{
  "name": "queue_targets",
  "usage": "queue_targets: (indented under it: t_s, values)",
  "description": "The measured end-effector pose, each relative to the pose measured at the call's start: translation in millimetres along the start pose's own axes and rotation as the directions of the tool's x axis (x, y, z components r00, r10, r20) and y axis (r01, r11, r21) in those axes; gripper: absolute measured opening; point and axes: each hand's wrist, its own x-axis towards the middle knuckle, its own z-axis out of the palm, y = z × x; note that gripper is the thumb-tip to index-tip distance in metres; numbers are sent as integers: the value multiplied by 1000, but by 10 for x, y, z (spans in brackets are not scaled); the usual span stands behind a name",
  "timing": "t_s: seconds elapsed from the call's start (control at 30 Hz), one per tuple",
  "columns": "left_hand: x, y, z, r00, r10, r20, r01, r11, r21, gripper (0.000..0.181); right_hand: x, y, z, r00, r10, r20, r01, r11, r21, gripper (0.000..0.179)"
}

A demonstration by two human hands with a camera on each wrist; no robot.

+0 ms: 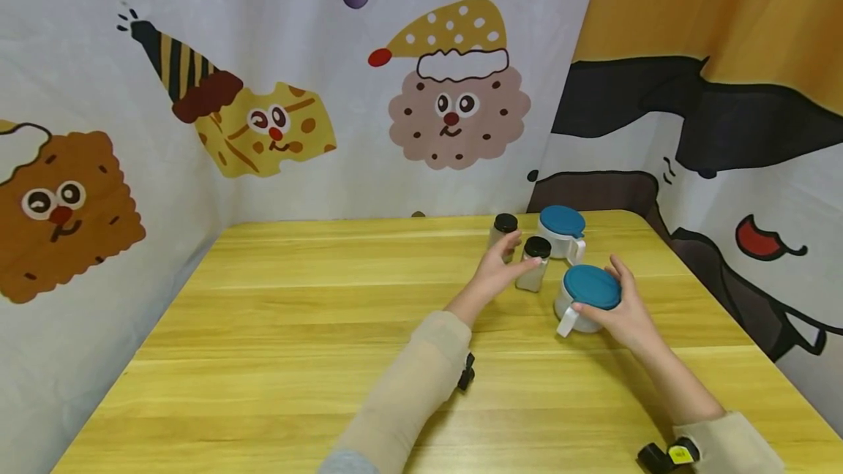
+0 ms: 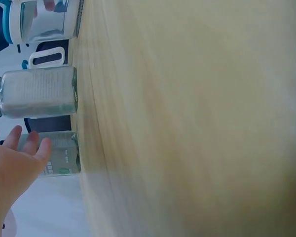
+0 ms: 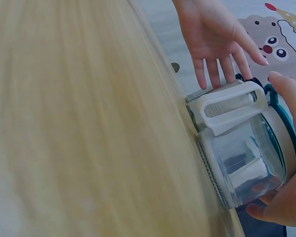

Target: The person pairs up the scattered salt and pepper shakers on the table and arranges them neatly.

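My left hand (image 1: 495,267) reaches in beside two clear bottles with black caps, the rear bottle (image 2: 64,157) and the front bottle (image 1: 530,276). Its fingers are spread and extended; the left wrist view shows fingertips overlapping the rear bottle, though contact is unclear. My right hand (image 1: 626,311) holds a clear glass jar (image 3: 241,160) with a blue lid (image 1: 591,286) and white handle (image 3: 234,107), thumb on one side and fingers round the other. That jar stands upright on the table. Behind it is a second blue-lidded jar (image 1: 558,243), handle facing right.
The wood-grain table (image 1: 296,328) stretches to the left and front of the hands. A patterned curtain (image 1: 296,6) hangs behind its back edge and along the sides. Jars and bottles stand close together near the back right.
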Motion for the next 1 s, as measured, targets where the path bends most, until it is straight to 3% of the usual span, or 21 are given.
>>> queue_targets:
  t_s: [0.5, 1.0]
  values:
    - [55, -47, 64, 1000, 23, -8, -23, 1000, 0, 66, -47, 62, 29, 998, 62, 6, -62, 998, 21, 114]
    - [43, 58, 117, 998, 64, 2, -64, 998, 22, 59, -68, 94, 46, 994, 106, 1, -106, 994, 36, 111]
